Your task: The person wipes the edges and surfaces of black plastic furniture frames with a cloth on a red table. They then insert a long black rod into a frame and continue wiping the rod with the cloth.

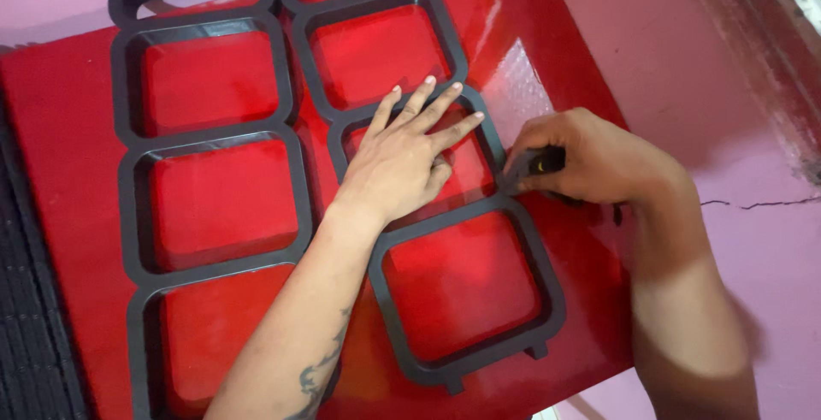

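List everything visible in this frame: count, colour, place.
Black frame: two, black, side by side on the sheet, each a column of rounded square openings.
Red sheet: one, glossy red, under both frames.
Pink surface: one, cracked, right and top.
Ribbed mat: one, black, left edge.
Dark tool: one, black, at the right frame's edge.
Left hand: flat on the right frame.
Right hand: gripping the tool.

We seem to be in a small workshop or craft space, working low on a pink painted floor with a crack in it. A glossy red sheet lies there under black plastic frames, and a dark ribbed mat sits alongside.
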